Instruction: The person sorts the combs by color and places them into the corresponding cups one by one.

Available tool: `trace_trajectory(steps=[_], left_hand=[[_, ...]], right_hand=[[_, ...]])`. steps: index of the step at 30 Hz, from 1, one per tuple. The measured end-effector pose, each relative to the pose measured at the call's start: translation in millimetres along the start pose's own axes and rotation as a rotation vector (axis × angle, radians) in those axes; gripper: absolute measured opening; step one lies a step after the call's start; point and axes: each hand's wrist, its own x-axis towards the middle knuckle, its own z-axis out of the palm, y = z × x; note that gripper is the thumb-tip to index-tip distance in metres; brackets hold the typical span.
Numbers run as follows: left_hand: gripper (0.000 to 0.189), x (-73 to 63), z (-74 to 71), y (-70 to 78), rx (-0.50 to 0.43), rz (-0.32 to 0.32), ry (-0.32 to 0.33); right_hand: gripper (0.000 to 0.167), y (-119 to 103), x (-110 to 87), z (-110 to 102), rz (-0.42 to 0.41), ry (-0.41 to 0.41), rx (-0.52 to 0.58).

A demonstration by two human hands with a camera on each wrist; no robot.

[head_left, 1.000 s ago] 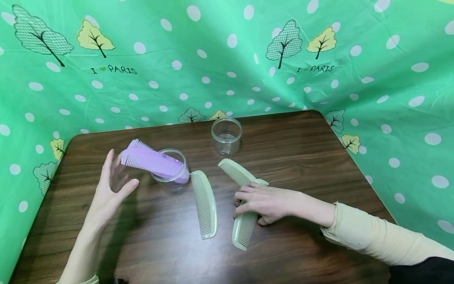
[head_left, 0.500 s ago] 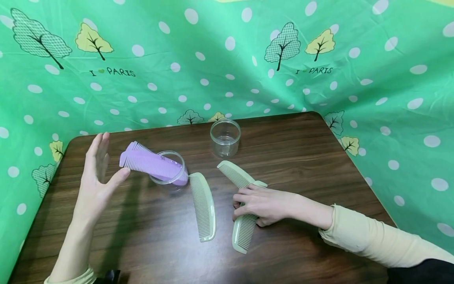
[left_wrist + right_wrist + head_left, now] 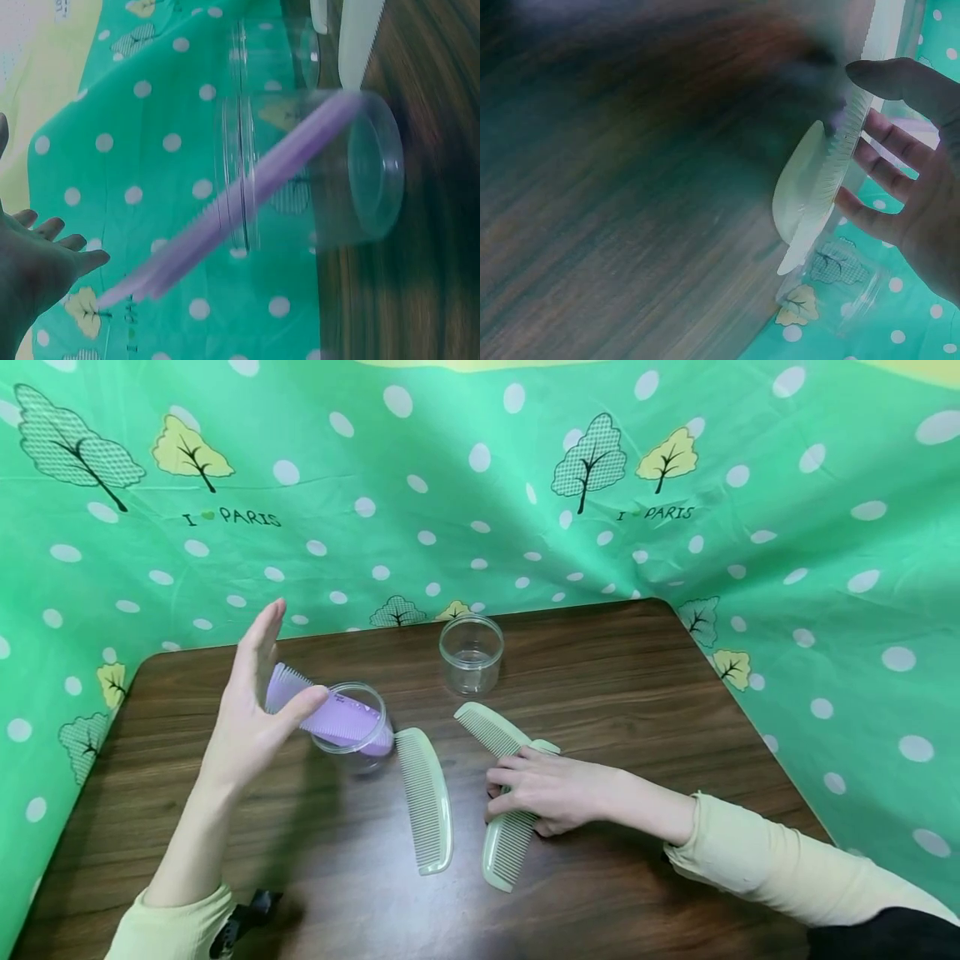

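Two purple combs (image 3: 345, 720) lean in a clear round jar (image 3: 363, 765), their ends sticking out over its rim toward the left. My left hand (image 3: 243, 731) is raised beside them, thumb and fingers spread and holding nothing; in the left wrist view its fingertips are apart from the combs. With my right hand (image 3: 551, 789) I grip a light green comb (image 3: 510, 853) at its middle, thumb on one side and fingers on the other. Another green comb (image 3: 486, 727) lies partly beneath that one. A third green comb (image 3: 427, 806) lies alone between the jar and my right hand.
A second clear jar (image 3: 471, 672) stands near the back edge of the dark wooden table (image 3: 622, 693), with nothing in it. A green dotted cloth (image 3: 420, 485) hangs behind and at both sides of the table.
My left hand first moved back left from the purple combs with its fingers spreading, then came right again, now overlapping their ends. My right hand stays on the green comb.
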Motion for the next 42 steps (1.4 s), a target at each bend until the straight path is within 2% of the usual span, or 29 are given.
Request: trace_trajectory(steps=[3, 10, 18, 25, 34, 38, 42], left_hand=[[0.094, 6.8, 10.1, 1.0, 0.041, -0.013, -0.033], [0.094, 20.5, 35.3, -3.2, 0.034, -0.046, -0.105], [0.093, 36.9, 70.6, -14.6, 0.018, -0.06, -0.155], [0.092, 48.9, 95.8, -26.4, 0.012, -0.086, -0.193], [0.097, 60.1, 126.4, -42.0, 0.124, -0.215, -0.225], [0.099, 62.3, 139.4, -48.0, 0.124, -0.275, -0.221], [0.104, 64.3, 150.5, -53.6, 0.123, -0.305, -0.22]], right_hand=[[0.066, 1.0, 0.8, -3.4, 0.01, -0.002, -0.006], [0.065, 2.9, 1.6, -12.7, 0.03, 0.018, -0.005], [0.064, 6.9, -3.4, -20.0, 0.058, 0.057, 0.013], [0.063, 8.2, -6.7, -26.7, 0.091, 0.052, 0.011], [0.064, 10.3, -12.9, -31.1, 0.116, 0.087, 0.024], [0.063, 13.2, -16.9, -33.2, 0.135, 0.112, 0.037], [0.063, 15.1, -20.4, -36.3, 0.145, 0.133, 0.046]])
